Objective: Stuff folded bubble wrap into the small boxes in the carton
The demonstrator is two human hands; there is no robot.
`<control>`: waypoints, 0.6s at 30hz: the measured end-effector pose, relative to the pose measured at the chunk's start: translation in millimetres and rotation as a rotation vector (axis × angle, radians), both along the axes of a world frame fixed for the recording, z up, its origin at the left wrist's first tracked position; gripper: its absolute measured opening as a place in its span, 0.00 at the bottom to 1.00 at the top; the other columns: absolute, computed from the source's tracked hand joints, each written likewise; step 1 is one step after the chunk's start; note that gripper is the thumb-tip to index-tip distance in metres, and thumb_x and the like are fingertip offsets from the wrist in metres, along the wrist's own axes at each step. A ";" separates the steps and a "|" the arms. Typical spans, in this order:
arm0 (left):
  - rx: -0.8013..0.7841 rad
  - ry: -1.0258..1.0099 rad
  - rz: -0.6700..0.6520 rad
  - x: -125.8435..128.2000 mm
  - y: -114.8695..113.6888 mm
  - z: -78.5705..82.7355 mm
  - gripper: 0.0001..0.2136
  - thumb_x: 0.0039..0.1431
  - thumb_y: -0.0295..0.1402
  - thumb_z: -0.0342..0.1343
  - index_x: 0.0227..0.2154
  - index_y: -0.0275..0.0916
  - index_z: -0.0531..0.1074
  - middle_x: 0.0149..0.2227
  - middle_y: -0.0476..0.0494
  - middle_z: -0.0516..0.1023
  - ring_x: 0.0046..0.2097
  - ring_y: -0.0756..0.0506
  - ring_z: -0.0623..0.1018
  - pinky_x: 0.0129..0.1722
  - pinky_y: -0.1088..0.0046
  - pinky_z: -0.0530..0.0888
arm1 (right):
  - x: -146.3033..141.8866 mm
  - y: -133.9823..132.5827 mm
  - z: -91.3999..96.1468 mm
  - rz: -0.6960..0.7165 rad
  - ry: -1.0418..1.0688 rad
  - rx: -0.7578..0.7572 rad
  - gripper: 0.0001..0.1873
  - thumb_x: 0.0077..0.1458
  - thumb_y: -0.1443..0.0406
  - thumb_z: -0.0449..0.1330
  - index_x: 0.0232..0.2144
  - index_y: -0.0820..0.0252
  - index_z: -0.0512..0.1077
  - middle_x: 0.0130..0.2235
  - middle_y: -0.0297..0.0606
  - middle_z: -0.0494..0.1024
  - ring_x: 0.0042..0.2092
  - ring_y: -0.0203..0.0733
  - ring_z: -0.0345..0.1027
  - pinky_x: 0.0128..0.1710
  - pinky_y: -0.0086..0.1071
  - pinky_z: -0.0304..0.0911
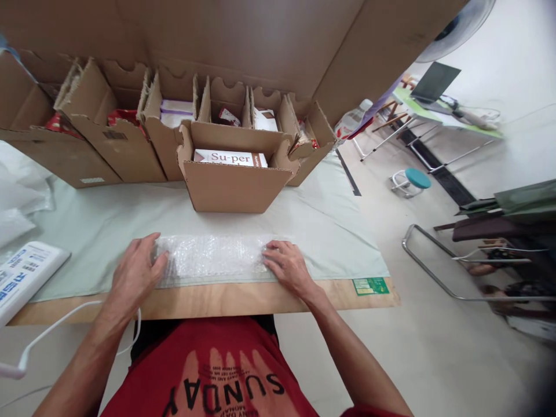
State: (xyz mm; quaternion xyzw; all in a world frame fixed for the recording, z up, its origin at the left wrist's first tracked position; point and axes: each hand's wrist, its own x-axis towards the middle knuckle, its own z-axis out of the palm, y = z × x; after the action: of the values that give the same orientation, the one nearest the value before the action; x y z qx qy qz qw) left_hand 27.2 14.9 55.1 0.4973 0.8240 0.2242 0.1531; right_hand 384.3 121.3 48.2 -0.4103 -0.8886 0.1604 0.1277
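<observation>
Steadying the bubble wrap (212, 259) seems the step in hand; it lies on the desk (195, 302) between both hands' fingers. The left hand (138, 267) has thumb and fingers spread; the right hand (288, 266) curls at the other end, pinching or not I cannot tell. Moving it calls for even hold. Beyond the fingers: a cardboard box (237, 188).

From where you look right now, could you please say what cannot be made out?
In the head view:
Surface under the bubble wrap: masked by glare and creases.
Base of the "Su-per" carton: hidden by the front box.
White device: cut off by the left edge.
Fan: cut off by the top edge.
Green label's print: too small.
</observation>
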 end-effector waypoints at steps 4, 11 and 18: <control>0.280 0.071 -0.175 20.1 -8.6 -7.3 0.21 0.62 0.44 0.51 0.53 0.38 0.74 0.59 0.30 0.72 0.60 0.32 0.72 0.60 0.49 0.70 | -4.4 7.7 -2.4 -0.066 0.013 -0.049 0.12 0.67 0.64 0.57 0.37 0.55 0.82 0.47 0.43 0.83 0.49 0.50 0.74 0.50 0.45 0.65; 0.307 0.137 -0.591 37.5 -6.0 -7.6 0.24 0.57 0.44 0.60 0.55 0.43 0.74 0.61 0.33 0.75 0.66 0.29 0.69 0.68 0.41 0.56 | -5.1 18.7 58.0 -0.019 0.108 -0.246 0.15 0.68 0.61 0.54 0.33 0.54 0.78 0.37 0.36 0.85 0.41 0.44 0.77 0.50 0.39 0.64; -0.097 -0.062 -0.244 9.6 23.1 25.1 0.18 0.56 0.43 0.50 0.44 0.46 0.79 0.39 0.44 0.85 0.41 0.37 0.82 0.46 0.59 0.75 | 0.4 65.0 79.8 -0.066 0.055 -0.418 0.16 0.63 0.60 0.55 0.25 0.57 0.75 0.27 0.33 0.79 0.30 0.40 0.70 0.35 0.32 0.63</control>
State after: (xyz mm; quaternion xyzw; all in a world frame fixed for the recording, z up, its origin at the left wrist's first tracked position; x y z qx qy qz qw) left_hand 36.8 37.9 80.2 0.5786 0.7621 0.1792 0.2286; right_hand 384.7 186.3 128.0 -0.4521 -0.8184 0.3479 0.0692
